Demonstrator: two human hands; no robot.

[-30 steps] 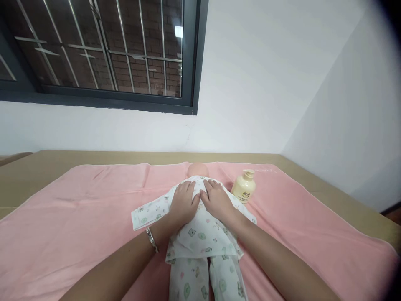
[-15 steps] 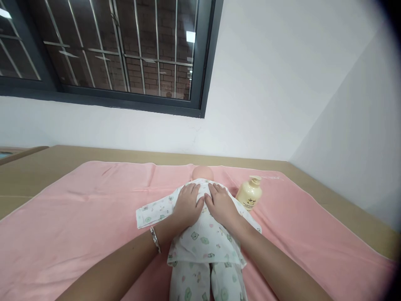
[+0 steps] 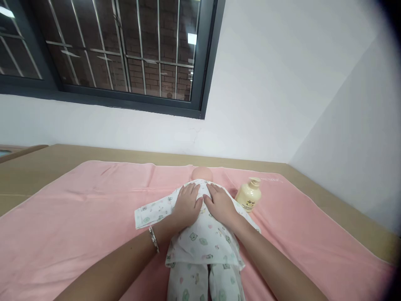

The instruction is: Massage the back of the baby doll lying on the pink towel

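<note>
A baby doll (image 3: 205,246) in a white printed top and trousers lies on a pink blanket (image 3: 103,209), its bald head (image 3: 202,173) pointing away from me. My left hand (image 3: 188,205) rests flat on the left of its upper body, fingers stretched out and a silver bangle on the wrist. On the right of the upper body lies my right hand (image 3: 221,205), also flat, its thumb close to the left thumb. Neither hand grips anything. The doll's left-side sleeve (image 3: 153,212) extends out sideways; my right forearm partly covers the other sleeve.
A pale yellow pump bottle (image 3: 249,194) stands on the blanket just right of the doll's shoulder. Beneath the blanket is a wooden surface (image 3: 69,156) that meets a white wall (image 3: 250,83). Above it is a dark-framed window (image 3: 125,100) with metal bars behind the glass.
Both hands stay on the doll's upper body, with hardly any shift. The whole view has moved very slightly.
</note>
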